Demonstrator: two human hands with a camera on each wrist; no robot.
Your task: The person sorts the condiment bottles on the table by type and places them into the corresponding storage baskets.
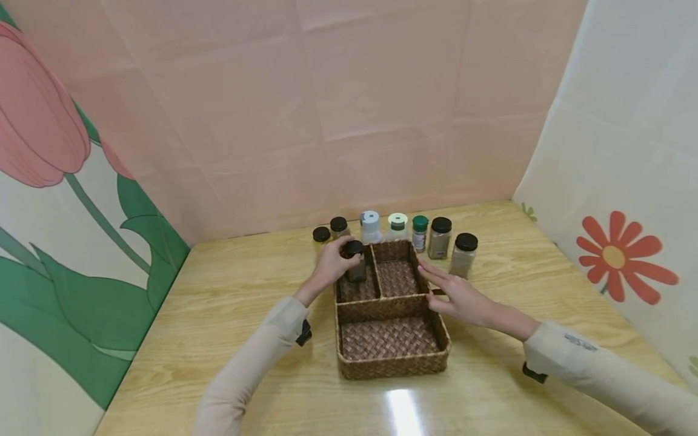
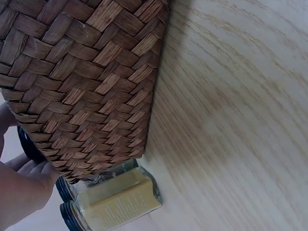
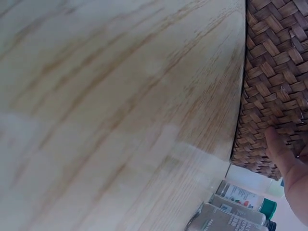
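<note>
Jar labels point(image 3: 240, 195) too blurred for reading

Row of jars point(image 1: 397, 233) behind basket point(image 1: 392, 363) on table point(image 1: 245, 315)

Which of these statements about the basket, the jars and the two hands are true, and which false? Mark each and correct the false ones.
1. The left hand grips a black-lidded jar over the basket's rear left compartment. True.
2. The right hand holds a jar. False: its straight fingers rest against the basket.
3. The basket's front compartment holds two jars. False: it shows only weave.
4. A green-lidded jar stands behind the basket. True.
</note>
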